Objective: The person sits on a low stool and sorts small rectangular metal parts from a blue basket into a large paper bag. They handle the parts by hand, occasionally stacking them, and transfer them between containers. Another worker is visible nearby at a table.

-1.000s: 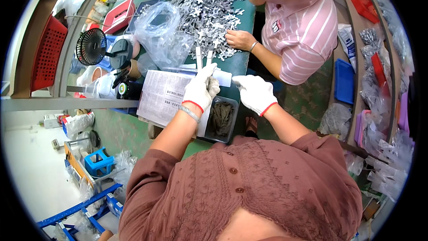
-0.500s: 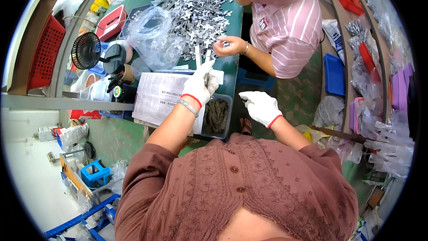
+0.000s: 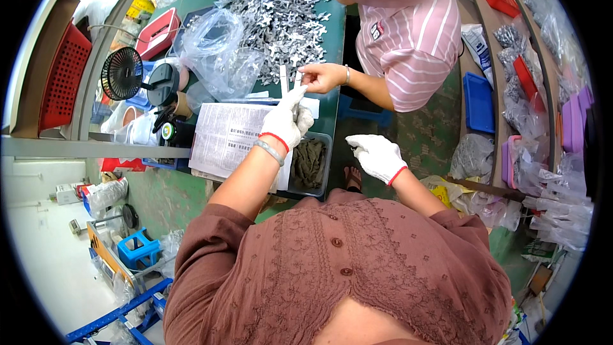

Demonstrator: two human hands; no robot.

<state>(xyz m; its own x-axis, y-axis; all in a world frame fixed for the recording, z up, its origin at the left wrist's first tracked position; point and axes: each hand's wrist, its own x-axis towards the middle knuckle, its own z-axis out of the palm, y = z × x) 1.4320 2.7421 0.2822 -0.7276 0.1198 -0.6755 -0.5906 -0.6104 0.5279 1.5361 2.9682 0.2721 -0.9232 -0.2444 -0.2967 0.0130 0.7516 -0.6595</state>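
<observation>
Now that the co-worker's hand (image 3: 324,77) has closed in on the two pale strips (image 3: 284,82) at the near edge of the grey parts pile (image 3: 281,19), both people's hands work close together. The left hand (image 3: 285,118) has its grip closed on these straight, narrow strips; the right hand (image 3: 378,156), well off the pile, is half curled, its contents unclear.

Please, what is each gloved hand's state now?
Left white-gloved hand: closed, apparently holding two flat whitish strips.
Right white-gloved hand: loosely curled; contents, if any, cannot be told.

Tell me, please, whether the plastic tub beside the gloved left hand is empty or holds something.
Holding something: dark, crumpled material lies inside the plastic tub, visible from above.
</observation>
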